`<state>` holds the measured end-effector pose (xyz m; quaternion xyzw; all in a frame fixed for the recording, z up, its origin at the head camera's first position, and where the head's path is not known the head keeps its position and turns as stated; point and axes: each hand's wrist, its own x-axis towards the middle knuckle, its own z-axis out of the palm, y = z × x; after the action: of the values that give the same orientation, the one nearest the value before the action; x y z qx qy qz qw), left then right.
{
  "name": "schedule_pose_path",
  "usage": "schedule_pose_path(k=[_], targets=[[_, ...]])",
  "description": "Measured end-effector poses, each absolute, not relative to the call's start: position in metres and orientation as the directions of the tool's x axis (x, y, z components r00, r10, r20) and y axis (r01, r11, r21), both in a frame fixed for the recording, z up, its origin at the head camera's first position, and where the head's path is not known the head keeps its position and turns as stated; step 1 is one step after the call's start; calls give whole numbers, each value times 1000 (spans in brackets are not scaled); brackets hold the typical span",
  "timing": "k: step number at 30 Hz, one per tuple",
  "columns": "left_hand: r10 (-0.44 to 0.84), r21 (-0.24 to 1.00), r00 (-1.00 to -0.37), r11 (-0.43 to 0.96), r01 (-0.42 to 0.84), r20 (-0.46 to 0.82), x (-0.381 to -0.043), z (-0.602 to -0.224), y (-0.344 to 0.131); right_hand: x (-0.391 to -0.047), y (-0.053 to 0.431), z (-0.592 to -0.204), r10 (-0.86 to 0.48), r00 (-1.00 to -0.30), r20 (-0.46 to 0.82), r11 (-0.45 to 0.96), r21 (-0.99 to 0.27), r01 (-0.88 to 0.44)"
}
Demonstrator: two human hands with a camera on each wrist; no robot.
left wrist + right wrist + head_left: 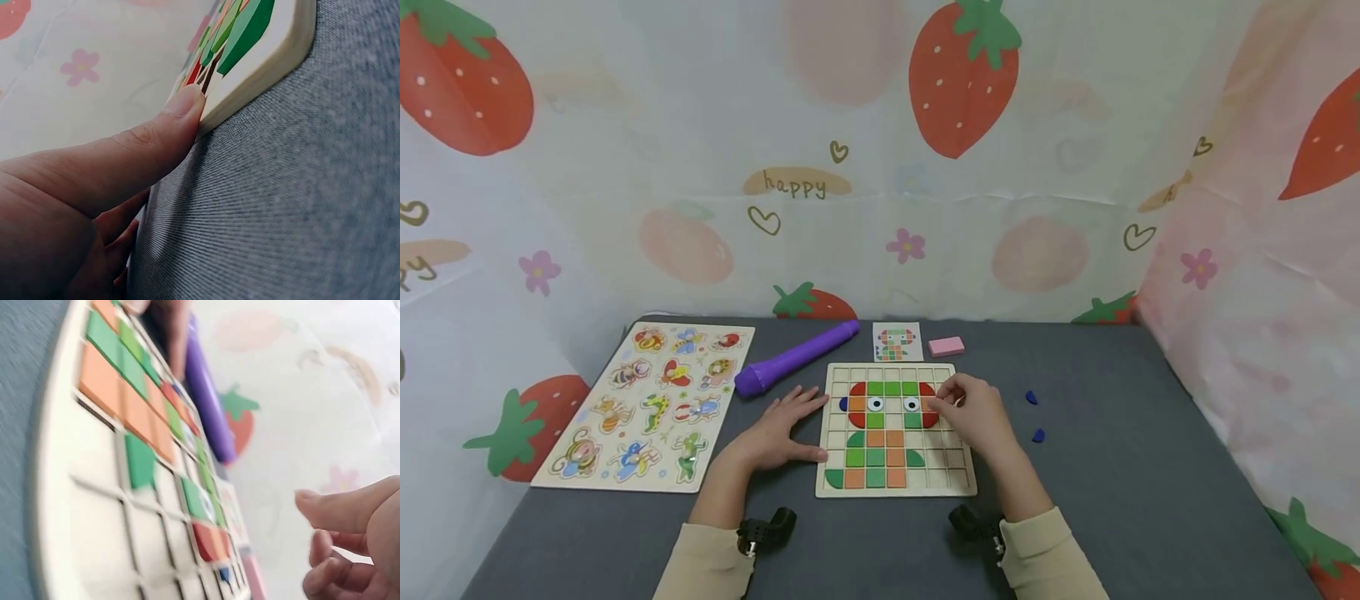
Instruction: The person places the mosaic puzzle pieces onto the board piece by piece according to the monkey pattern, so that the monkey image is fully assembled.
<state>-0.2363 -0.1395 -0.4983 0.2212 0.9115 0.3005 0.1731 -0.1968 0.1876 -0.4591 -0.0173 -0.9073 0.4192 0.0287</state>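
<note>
A square wooden grid board (pixel 951 479) holds red, green, orange and blue pieces in a patterned figure with two round eye pieces (pixel 912 404). My left hand (pixel 778 429) rests beside it, fingers spread, with the thumb (pixel 181 103) against the board's edge. My right hand (pixel 976 412) is over the board's upper right, beside an orange piece between red ones. In the right wrist view the right thumb (pixel 340 506) and loosely bent fingers stand apart with nothing between them. A small blue piece (pixel 224 575) sits on the board beside the red and orange ones.
Two small blue pieces (pixel 1038 435) lie on the grey table right of the board. Behind it are a pattern card (pixel 897 354) and a pink block (pixel 946 347). A purple microphone-shaped object (pixel 797 358) and an insect picture board (pixel 602 458) are at left.
</note>
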Motion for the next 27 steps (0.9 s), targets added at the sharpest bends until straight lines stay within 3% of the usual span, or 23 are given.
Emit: schedule_pose_path(k=[17, 27], targets=[[515, 633, -840, 711, 306, -173, -236, -498, -139, -185, 318, -465, 43, -993, -114, 664, -739, 113], [514, 629, -841, 714, 307, -172, -237, -499, -140, -177, 340, -467, 63, -972, -226, 713, -671, 202]])
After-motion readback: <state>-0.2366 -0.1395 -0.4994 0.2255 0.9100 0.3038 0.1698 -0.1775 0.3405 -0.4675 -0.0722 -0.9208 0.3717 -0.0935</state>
